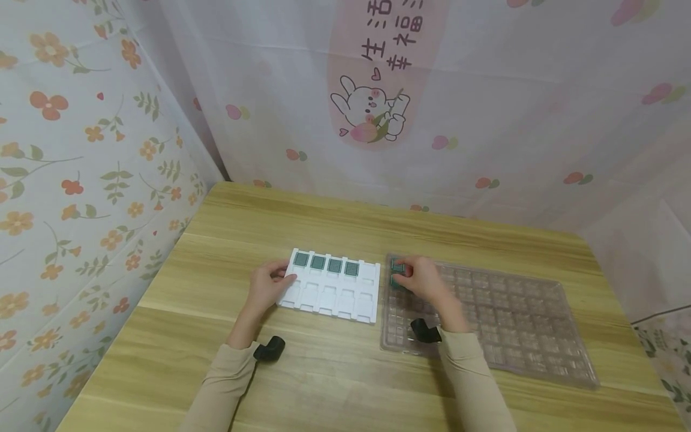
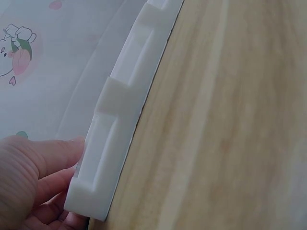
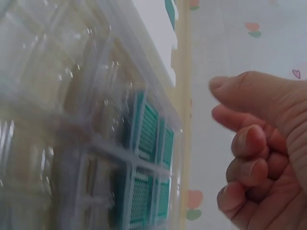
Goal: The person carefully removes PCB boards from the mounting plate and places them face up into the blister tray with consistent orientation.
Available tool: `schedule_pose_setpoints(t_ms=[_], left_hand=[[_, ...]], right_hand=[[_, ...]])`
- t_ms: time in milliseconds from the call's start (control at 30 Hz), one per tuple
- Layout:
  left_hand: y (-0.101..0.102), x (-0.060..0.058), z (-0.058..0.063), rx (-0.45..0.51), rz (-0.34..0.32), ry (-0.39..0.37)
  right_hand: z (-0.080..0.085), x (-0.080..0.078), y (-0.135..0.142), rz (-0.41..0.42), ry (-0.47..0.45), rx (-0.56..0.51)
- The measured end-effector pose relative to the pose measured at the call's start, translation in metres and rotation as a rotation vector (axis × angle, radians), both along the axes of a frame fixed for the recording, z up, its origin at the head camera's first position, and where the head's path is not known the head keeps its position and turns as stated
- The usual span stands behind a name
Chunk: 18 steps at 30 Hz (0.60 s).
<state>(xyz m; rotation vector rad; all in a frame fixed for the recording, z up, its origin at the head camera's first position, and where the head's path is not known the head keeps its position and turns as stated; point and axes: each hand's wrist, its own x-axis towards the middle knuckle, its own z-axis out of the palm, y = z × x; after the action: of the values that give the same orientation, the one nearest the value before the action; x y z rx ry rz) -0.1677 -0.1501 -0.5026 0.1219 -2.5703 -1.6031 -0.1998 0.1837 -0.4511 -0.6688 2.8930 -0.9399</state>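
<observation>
My left hand [image 1: 267,285] grips the left end of a white plastic tray [image 1: 328,295], its thumb at the edge in the left wrist view. Several square green chip-like pieces [image 1: 318,263] lie side by side in the tray's far row of pockets. To the right, my right hand [image 1: 427,278] hovers over the far left corner of a clear plastic tray [image 1: 518,327]. Its thumb and forefinger are apart with nothing between them in the right wrist view. Close by its fingertips, more green chips [image 3: 147,129] sit in the clear tray's corner pockets, partly hidden by the hand in the head view.
Both trays lie on a wood-grain table [image 1: 318,372], the white one just left of the clear one. A printed curtain [image 1: 486,120] hangs behind the table and a floral one [image 1: 108,180] at the left. Black wrist cameras [image 1: 270,349] stick out from both sleeves.
</observation>
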Motion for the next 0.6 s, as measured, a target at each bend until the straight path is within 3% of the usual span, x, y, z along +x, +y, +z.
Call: schedule_pose_setpoints(t_ms=[600], left_hand=[[-0.001, 0.0, -0.001, 0.008, 0.009, 0.006]], right_hand=[[-0.003, -0.002, -0.032, 0.085, 0.024, -0.059]])
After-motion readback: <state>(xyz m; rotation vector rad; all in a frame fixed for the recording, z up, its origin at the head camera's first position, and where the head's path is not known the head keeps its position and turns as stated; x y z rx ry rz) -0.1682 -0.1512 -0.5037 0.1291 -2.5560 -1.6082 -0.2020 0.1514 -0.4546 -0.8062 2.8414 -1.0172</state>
